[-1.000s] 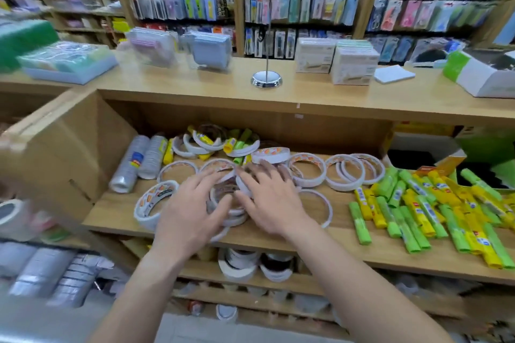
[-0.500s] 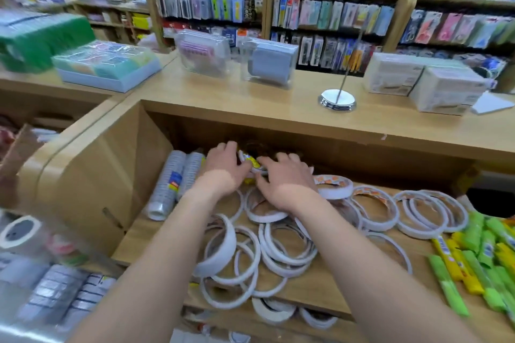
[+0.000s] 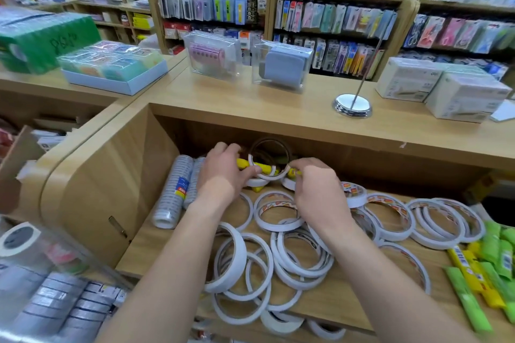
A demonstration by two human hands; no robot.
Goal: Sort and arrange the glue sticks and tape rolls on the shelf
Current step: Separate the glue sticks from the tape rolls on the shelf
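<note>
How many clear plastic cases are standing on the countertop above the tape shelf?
2. The case with pink contents stands on the left, the case with blue contents just to its right, both on the countertop. None appears hidden.

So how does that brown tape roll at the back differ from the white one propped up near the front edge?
The brown tape roll is dark, stands upright and sits at the back of the shelf. The white roll is pale, leans tilted and sits near the front edge. Both are thin, hollow rings of tape.
</note>
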